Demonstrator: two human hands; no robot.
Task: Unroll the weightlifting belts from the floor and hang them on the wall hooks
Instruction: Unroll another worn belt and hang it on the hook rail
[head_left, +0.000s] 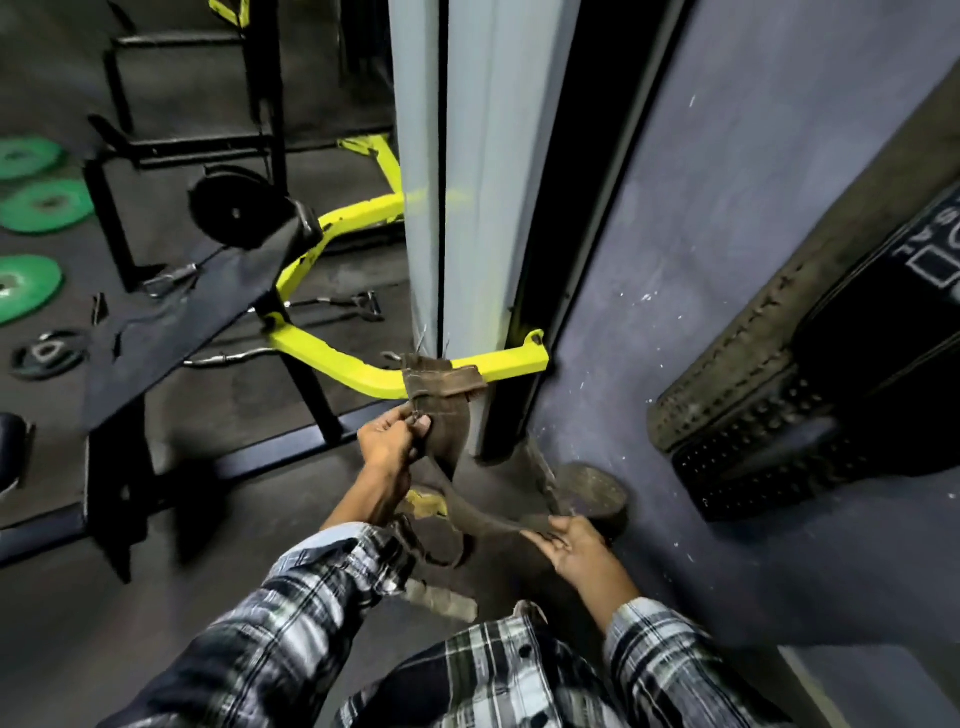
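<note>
A worn brown belt (447, 415) stretches between both hands above the floor. My left hand (389, 441) grips its upper end near the buckle, close to the grey pillar. My right hand (571, 545) holds the belt lower down, where it sags. A rolled belt (592, 488) lies on the floor by the wall, just beyond my right hand. Two wide dark belts (779, 384) hang on the purple-grey wall at the right. The hooks themselves are hidden.
A grey pillar (457, 208) rises straight ahead, with a yellow machine frame (363, 364) at its base. A black bench (197, 322) stands to the left. Green weight plates (31, 208) and a black plate (239, 208) lie at far left. Another strap (441, 603) lies near my legs.
</note>
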